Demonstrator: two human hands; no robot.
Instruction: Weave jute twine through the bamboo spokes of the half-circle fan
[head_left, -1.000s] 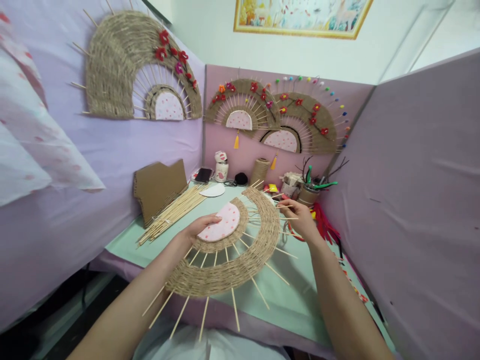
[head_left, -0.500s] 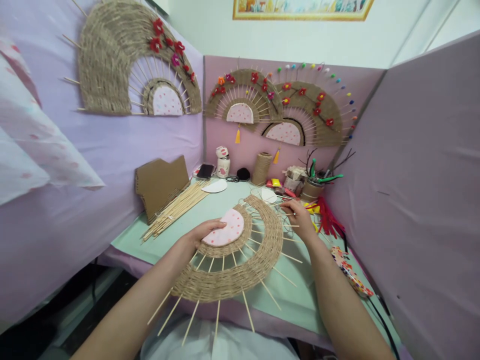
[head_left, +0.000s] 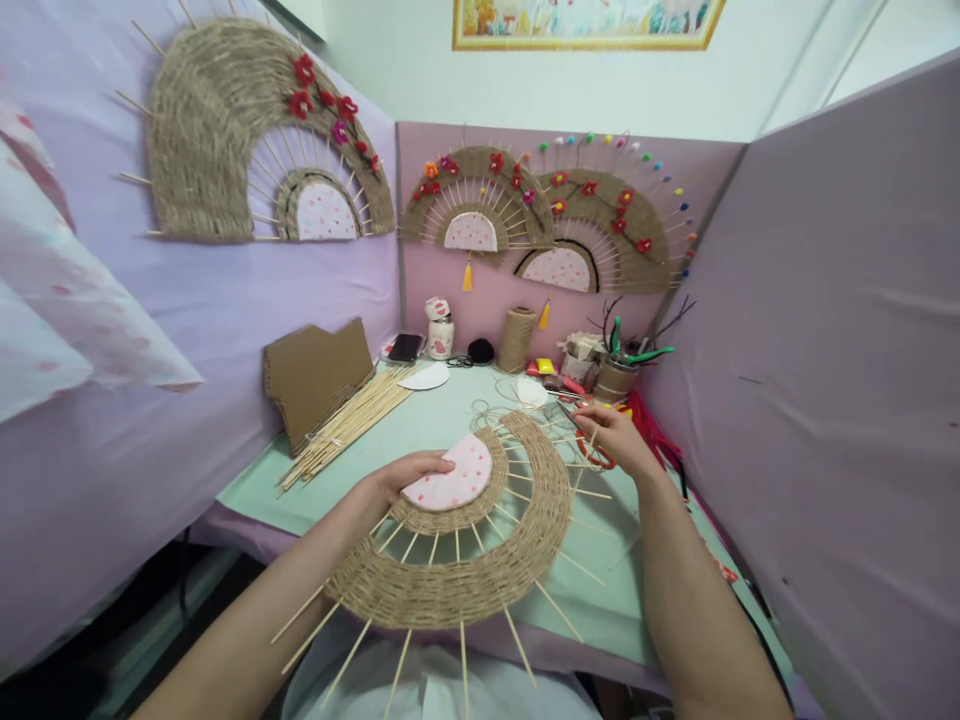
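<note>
A half-round woven jute fan (head_left: 480, 570) with bamboo stick ribs lies on the pale green table (head_left: 600, 590) in front of me. My left hand (head_left: 401, 477) rests flat on its pink spotted centre piece (head_left: 459, 475), fingers stretched out. My right hand (head_left: 616, 436) is at the fan's right end, fingers pinched on a strand of jute twine (head_left: 499, 408) near the stick tips. Red-handled scissors (head_left: 594, 455) lie just under that hand.
A bundle of bamboo sticks (head_left: 349, 425) and brown cardboard (head_left: 315, 375) lie at the left. A jute spool (head_left: 516, 340), a phone (head_left: 406, 347), a small jar and a tool pot (head_left: 616, 378) stand at the back. Finished fans hang on the purple partition walls.
The fan has shifted slightly toward me. My right hand moved a little right and down along the fan's end, and loose twine now shows above the fan. My left hand stayed on the centre.
</note>
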